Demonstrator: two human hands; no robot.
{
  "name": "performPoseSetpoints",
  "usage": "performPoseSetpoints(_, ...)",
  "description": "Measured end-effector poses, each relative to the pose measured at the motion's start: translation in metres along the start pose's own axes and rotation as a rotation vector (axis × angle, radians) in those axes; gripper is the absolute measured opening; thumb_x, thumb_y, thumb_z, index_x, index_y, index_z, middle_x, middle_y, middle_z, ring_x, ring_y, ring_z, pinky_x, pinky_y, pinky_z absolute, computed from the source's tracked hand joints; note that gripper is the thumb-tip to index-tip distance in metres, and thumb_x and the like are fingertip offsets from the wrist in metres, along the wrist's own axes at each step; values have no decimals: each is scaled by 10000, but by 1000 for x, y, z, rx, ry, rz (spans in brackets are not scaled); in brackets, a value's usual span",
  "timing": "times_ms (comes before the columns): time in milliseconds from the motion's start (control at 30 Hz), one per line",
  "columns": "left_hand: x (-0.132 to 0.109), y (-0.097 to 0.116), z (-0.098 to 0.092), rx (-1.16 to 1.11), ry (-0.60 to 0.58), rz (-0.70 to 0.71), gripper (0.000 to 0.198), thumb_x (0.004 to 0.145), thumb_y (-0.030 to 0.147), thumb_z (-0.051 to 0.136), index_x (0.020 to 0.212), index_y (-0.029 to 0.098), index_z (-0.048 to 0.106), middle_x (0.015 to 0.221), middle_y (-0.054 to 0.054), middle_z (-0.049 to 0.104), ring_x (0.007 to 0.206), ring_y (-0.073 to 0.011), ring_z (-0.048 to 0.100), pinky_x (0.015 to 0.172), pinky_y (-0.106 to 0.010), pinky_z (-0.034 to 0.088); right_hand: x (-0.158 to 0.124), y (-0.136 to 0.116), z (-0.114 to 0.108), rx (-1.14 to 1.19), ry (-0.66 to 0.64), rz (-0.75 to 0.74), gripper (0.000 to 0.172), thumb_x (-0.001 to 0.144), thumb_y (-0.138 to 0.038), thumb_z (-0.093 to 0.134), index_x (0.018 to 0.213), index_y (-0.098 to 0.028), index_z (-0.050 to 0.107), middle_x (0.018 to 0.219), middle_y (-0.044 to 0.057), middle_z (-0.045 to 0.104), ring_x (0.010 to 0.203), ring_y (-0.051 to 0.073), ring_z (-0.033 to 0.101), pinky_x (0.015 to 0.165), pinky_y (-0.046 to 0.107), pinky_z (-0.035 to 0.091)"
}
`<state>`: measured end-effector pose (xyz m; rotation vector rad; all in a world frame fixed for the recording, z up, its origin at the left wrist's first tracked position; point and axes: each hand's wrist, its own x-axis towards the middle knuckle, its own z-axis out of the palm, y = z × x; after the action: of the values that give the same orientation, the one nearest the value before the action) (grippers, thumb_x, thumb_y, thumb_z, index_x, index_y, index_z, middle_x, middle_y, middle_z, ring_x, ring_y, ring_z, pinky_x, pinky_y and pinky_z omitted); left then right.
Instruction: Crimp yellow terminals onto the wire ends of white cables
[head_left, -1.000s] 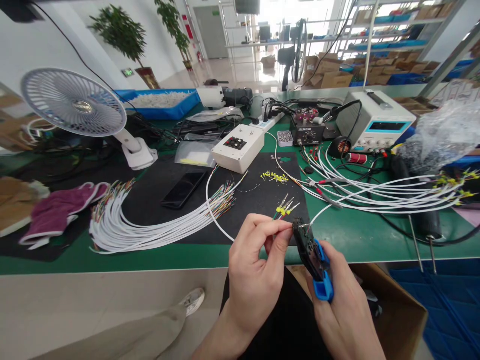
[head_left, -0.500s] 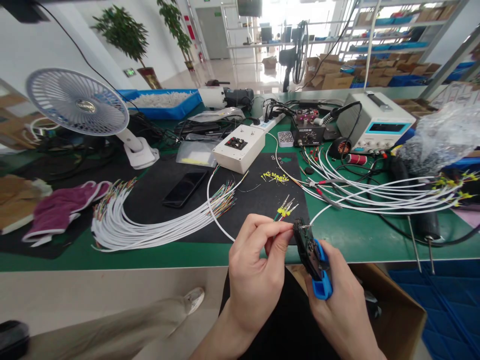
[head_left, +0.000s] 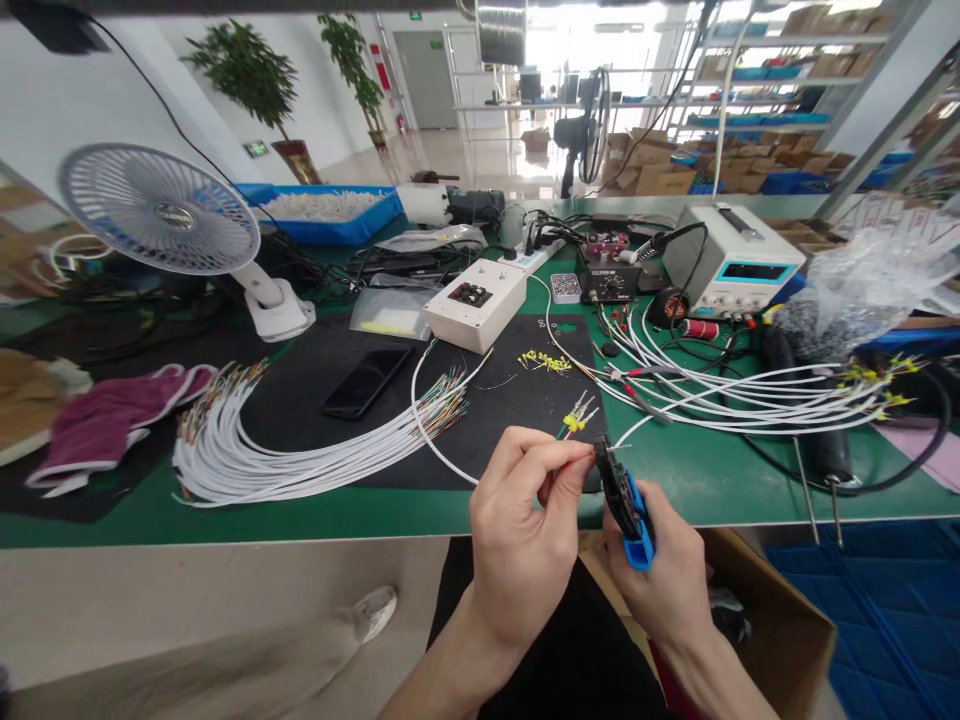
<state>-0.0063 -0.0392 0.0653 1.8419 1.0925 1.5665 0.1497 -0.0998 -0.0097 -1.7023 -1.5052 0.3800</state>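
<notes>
My left hand (head_left: 525,530) pinches the thin wires at the end of a white cable (head_left: 450,462), thumb and forefinger pressed together right at the jaws of a crimping tool (head_left: 622,497). Yellow-sleeved terminals (head_left: 576,418) stick up just above my fingertips. My right hand (head_left: 667,580) wraps round the tool's blue and black handles, holding it upright just in front of the green bench's front edge (head_left: 300,520).
A bundle of white cables (head_left: 285,460) lies on a black mat at the left, more white cables (head_left: 750,395) at the right. A phone (head_left: 367,378), white switch box (head_left: 478,303), desk fan (head_left: 161,210), power supply (head_left: 731,260), purple glove (head_left: 112,420) and cardboard box (head_left: 780,630) surround me.
Both hands and the tool have shifted slightly right and up in view as the camera moved; the pinch on the wires and the grip on the tool are the same.
</notes>
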Motion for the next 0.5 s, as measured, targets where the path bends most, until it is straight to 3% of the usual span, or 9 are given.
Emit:
performPoseSetpoints(367,7,-2,9,-72,6,-20,91,995,151,674,1024,195,748,932,-25,619,727,-113,572,646,-248,476,14,18,2,-46,20,14,155,962,-385,624,977,-237,668,708,3,696,606,229,666,624,325,446)
performPoseSetpoints(500,6,-1,4,-69,-4,-21,86,1006,172,659,1035,200,735,935,-33,615,746,-129,568,663,-264,480,14,9,-10,3,-68,3,198,971,-373,632,1132,-258,651,903,14,742,776,232,711,704,318,510)
